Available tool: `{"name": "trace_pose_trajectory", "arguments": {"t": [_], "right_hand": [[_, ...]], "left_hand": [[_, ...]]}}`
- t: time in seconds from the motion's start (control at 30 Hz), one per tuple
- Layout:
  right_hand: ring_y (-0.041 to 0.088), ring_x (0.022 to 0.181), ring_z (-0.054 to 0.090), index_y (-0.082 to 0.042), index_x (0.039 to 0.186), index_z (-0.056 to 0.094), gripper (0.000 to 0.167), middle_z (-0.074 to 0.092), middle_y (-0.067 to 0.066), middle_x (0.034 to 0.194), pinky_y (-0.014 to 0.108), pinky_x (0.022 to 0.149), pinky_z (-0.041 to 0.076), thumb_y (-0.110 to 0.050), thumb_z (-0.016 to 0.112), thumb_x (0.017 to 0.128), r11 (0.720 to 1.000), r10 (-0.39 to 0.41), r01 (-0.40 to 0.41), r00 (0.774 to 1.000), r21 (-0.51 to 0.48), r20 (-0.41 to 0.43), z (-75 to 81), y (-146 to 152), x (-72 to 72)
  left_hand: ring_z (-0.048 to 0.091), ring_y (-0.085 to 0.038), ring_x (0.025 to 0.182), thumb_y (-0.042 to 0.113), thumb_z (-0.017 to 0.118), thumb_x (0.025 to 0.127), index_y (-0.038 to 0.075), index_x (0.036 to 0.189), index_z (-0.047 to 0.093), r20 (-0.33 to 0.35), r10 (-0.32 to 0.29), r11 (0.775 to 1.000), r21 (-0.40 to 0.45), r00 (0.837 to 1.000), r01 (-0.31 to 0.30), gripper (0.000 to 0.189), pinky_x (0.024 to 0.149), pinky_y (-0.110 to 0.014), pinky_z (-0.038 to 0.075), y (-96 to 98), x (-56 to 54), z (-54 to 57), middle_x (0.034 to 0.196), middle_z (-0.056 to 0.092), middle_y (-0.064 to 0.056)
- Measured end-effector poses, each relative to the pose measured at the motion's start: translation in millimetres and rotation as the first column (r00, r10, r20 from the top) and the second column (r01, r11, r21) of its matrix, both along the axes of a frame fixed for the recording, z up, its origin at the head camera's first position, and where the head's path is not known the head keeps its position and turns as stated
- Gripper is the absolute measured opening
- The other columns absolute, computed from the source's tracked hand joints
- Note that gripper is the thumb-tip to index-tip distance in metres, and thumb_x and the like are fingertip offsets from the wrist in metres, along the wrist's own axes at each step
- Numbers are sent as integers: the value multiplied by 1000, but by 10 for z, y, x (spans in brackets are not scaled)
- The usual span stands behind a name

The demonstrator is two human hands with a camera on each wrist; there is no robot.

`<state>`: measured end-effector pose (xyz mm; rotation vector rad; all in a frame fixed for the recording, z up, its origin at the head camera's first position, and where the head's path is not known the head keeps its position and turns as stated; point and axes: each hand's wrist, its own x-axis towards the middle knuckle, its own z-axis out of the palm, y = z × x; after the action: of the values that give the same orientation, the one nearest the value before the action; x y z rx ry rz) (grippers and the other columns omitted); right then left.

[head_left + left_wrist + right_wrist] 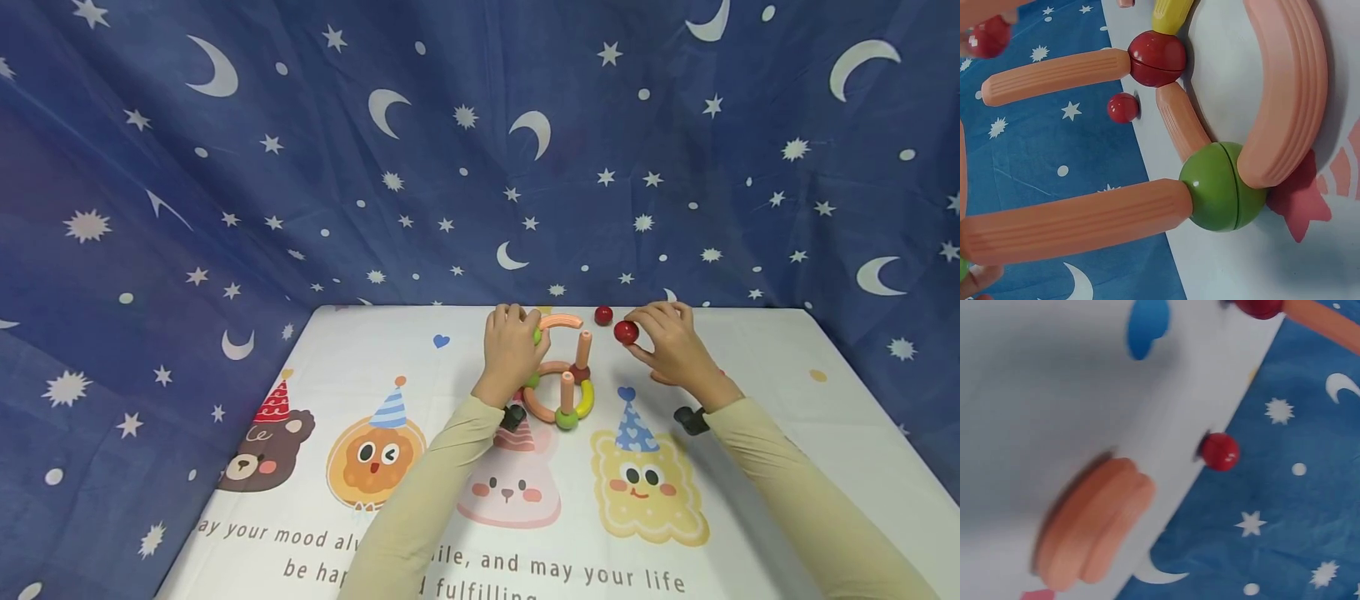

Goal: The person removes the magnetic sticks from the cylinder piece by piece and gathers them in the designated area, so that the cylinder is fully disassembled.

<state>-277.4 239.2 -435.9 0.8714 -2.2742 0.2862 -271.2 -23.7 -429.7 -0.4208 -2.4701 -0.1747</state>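
A ring of peach and yellow curved rods [585, 400] joined by red and green balls lies on the table, with peach straight rods standing upright from it. My left hand [513, 352] grips a green ball [537, 335] at the top of one upright rod [1079, 222], on the ring's left side. From that ball a curved peach rod [562, 321] reaches right. Over to the right, my right hand [671, 346] pinches a red ball [626, 332] between thumb and fingers, raised and apart from the ring. The right wrist view does not show this hand.
Another red ball [603, 316] lies near the table's back edge. Loose curved peach rods [1094, 525] lie side by side under my right hand. A blue curtain [435, 208] with moons and stars hangs behind the printed white tablecloth [772, 400].
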Motion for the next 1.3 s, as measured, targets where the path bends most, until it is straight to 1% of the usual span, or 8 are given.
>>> {"name": "trace_pose_trajectory", "arguments": {"t": [0.13, 0.23, 0.37, 0.53, 0.83, 1.07, 1.13, 1.3], "right_hand": [[31, 96, 51, -2, 99, 61, 46, 65, 15, 95, 55, 86, 33, -9, 85, 61, 1000, 2, -2, 999, 14, 47, -137, 25, -70], [30, 97, 51, -3, 98, 61, 45, 64, 13, 94, 56, 87, 33, -11, 85, 61, 999, -8, 4, 996, 50, 91, -235, 19, -126], [29, 100, 50, -5, 98, 63, 45, 64, 11, 96, 55, 89, 33, -13, 86, 61, 991, -27, 5, 985, 131, 170, -307, -22, -171], [29, 102, 51, -6, 98, 65, 40, 64, 10, 98, 53, 91, 34, -19, 85, 66, 974, -40, -18, 967, 226, 251, -378, -95, -226], [31, 104, 52, -10, 103, 68, 39, 65, 12, 103, 52, 91, 36, -22, 82, 70, 935, -103, -4, 954, 356, 282, -445, -220, -342], [33, 108, 51, -7, 111, 65, 43, 64, 14, 107, 56, 94, 34, -18, 80, 73, 946, -195, 111, 945, 303, 262, -394, -302, -439], [33, 105, 51, -6, 111, 65, 42, 64, 14, 105, 56, 92, 34, -18, 80, 73, 954, -192, 123, 951, 275, 241, -355, -309, -445], [31, 99, 51, -6, 108, 65, 39, 64, 14, 100, 55, 89, 34, -15, 80, 73, 978, -141, 111, 975, 174, 169, -224, -319, -428]], "left_hand": [[54, -22, 93, 32, 60, 87, 18, 95, 67, -10, -1, 1000, 7, 1000, 1, 18, 87, -34, 44, -2, 5, 2, 91, 62, -3], [54, -22, 93, 32, 60, 87, 18, 95, 66, -13, -4, 1000, 12, 1000, 4, 17, 87, -34, 43, -1, 12, 3, 91, 62, -3], [53, -22, 94, 33, 60, 87, 18, 97, 66, -12, -3, 1000, 12, 1000, 3, 19, 87, -34, 43, -5, 12, -4, 92, 61, -3], [53, -22, 95, 33, 59, 88, 18, 99, 66, 1, -1, 1000, 8, 1000, 1, 20, 87, -34, 43, -8, 7, -14, 93, 61, -3], [53, -22, 91, 32, 60, 87, 16, 97, 66, -22, -11, 1000, 18, 1000, 12, 20, 85, -34, 44, -1, 21, -16, 90, 62, -4], [52, -21, 91, 32, 60, 87, 17, 98, 67, -8, -15, 999, 30, 1000, 16, 19, 85, -34, 43, 11, 17, -16, 92, 62, -3], [52, -20, 92, 32, 60, 87, 18, 98, 67, 5, -14, 999, 30, 1000, 13, 19, 86, -34, 43, 12, 17, -15, 92, 62, -3], [52, -20, 93, 33, 59, 88, 18, 98, 66, 23, -5, 1000, 22, 1000, 5, 19, 87, -34, 43, 11, 14, -16, 94, 61, -3]]}}
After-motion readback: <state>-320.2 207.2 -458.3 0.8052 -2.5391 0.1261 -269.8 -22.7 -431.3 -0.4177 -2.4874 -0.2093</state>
